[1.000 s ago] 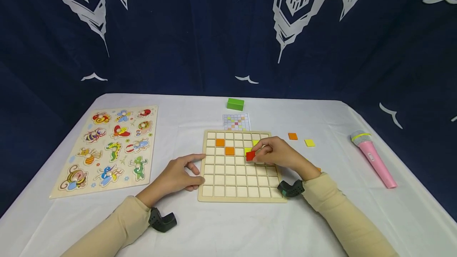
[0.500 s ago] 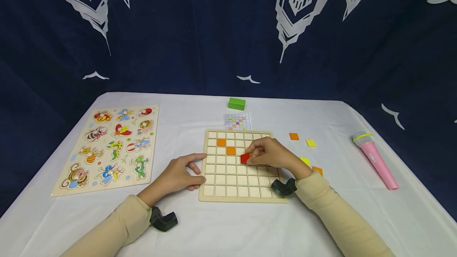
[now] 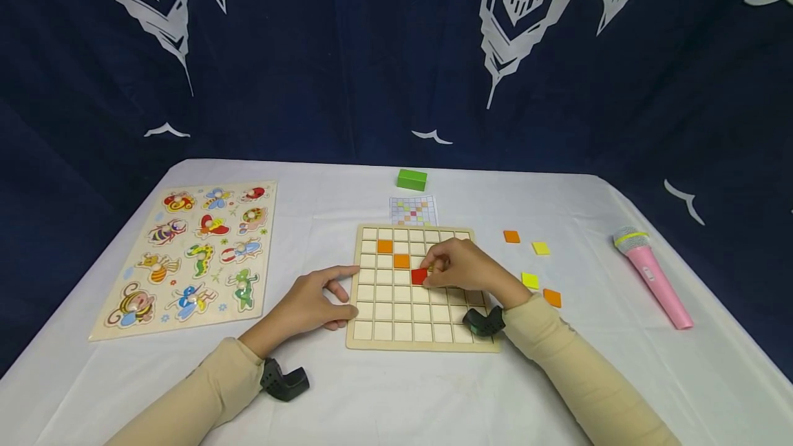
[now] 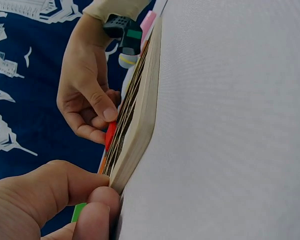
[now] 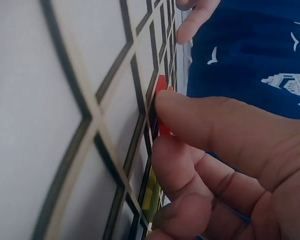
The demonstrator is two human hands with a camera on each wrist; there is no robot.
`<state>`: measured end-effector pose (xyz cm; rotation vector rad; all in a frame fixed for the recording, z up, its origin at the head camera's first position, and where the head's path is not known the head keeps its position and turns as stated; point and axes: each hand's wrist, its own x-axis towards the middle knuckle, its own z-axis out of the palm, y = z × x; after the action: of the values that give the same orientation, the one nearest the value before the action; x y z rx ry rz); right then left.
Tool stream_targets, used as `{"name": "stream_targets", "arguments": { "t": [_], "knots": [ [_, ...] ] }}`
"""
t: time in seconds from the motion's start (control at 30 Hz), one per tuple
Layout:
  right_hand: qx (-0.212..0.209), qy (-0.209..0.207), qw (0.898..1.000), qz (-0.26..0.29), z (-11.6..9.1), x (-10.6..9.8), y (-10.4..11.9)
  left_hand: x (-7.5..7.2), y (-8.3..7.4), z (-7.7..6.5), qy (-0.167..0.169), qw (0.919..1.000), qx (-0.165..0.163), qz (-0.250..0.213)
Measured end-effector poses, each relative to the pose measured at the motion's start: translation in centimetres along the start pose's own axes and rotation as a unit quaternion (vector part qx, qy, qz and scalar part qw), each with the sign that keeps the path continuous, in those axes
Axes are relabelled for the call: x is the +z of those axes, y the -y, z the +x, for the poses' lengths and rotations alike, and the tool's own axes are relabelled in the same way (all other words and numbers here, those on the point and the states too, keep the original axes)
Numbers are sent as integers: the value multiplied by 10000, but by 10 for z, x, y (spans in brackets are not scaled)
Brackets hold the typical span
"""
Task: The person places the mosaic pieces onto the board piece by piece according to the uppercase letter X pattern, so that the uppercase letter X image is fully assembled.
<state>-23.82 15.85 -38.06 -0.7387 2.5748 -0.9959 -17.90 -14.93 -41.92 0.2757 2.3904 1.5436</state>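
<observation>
The square wooden grid board [image 3: 381, 312] lies on the table in the head view. My right hand [image 3: 461, 267] pinches a red square tile [image 3: 418, 277] between thumb and fingers, over a middle cell. The right wrist view shows the tile [image 5: 162, 84] tilted against the grid, partly behind the thumb. Two orange tiles [image 3: 385, 246] sit in cells to its upper left. A yellow tile [image 5: 151, 197] in the grid is mostly hidden by the right hand. My left hand [image 3: 308, 301] touches the board's left edge with spread thumb and index finger, seen close up in the left wrist view.
Loose orange tiles [image 3: 511, 237] and yellow tiles [image 3: 541, 248] lie right of the board. Behind it are a printed colour grid card [image 3: 413, 210] and a green block [image 3: 411, 179]. An insect puzzle board [image 3: 186, 260] lies at left, a pink microphone [image 3: 658, 284] at right.
My right hand has carried the red tile leftward and slightly down across the board, uncovering loose tiles to the right. The left hand has stayed at the board's edge.
</observation>
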Motion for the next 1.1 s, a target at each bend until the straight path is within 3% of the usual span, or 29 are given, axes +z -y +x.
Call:
{"name": "stream_targets", "arguments": {
  "t": [0.43,0.7,1.1],
  "knots": [
    [29,56,9999,-143,-1,-3,2,0,-1,0,-10,10000,-53,60],
    [-200,4,9992,353,-9,-14,-10,0,-1,0,-14,10000,-34,89],
    [11,-60,9936,1128,-31,-36,-33,0,-1,0,-9,10000,-56,34]
  ]
}}
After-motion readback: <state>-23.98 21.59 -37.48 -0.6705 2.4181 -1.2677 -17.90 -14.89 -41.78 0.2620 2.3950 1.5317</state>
